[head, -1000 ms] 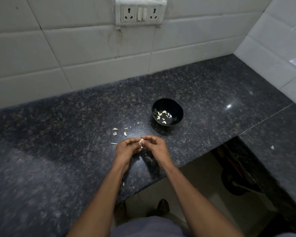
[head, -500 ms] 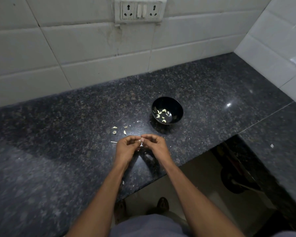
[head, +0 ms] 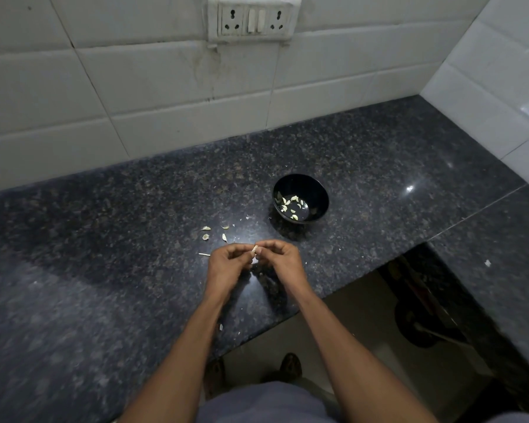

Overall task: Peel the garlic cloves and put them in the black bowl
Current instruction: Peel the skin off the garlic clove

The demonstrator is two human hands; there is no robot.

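Two hands are held close together over a dark speckled counter. The left hand and the right hand meet at the fingertips. Both have their fingers curled in, and together they pinch one small pale garlic clove between them. The clove sits up in the air just above the counter, right where the two thumbs come together. A little white bit of skin shows just under it, between the hands.

The black bowl stands on the counter behind the hands and a little to the right, near them but not touching. Inside it lie several peeled cloves, pale and small, spread over the bottom.

On the counter just left of the bowl and behind the left hand lie a few loose garlic pieces. They are too small to say if they are skins or cloves. A thin pale stem lies just left of the left hand.

Behind the counter is a wall of white tiles with a socket plate near the top. The counter turns a corner on the right side
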